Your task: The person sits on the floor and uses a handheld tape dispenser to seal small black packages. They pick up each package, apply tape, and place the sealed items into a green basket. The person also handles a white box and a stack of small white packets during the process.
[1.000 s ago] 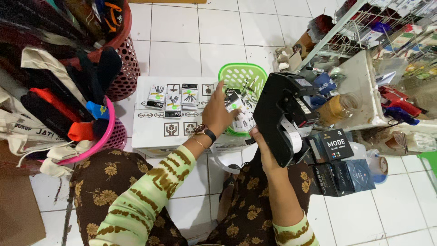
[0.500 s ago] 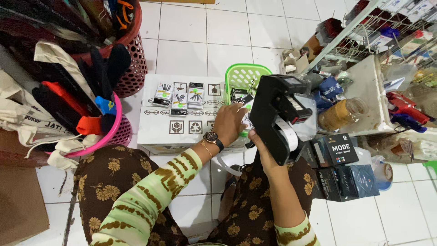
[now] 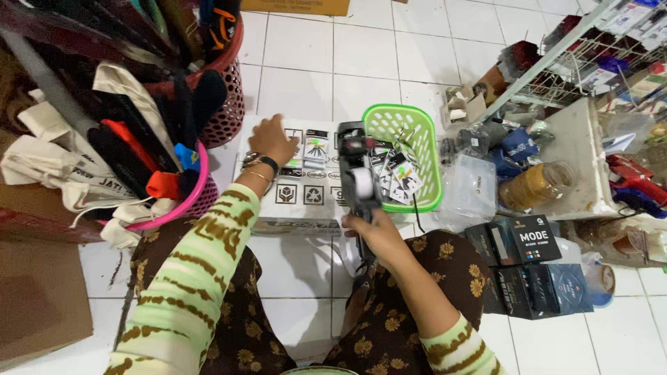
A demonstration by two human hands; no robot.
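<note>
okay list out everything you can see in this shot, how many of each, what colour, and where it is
white cardboard box: one, white with black symbols, on the tiled floor ahead of the knees
small packets: a few, black and white, on the box
green basket: one, right of the box, holding small carded items
label gun: one, black with a white roll, over the box's right end
pink basket: one, at left, stuffed with bags and cloth
red basket: one, behind the pink one
black boxes: several, at lower right
brown jar: one, on the pale shelf at right
wire rack: one, top right
brown cardboard: one piece, lower left
left hand: on the packets, watch on the wrist
right hand: gripping the label gun
</note>
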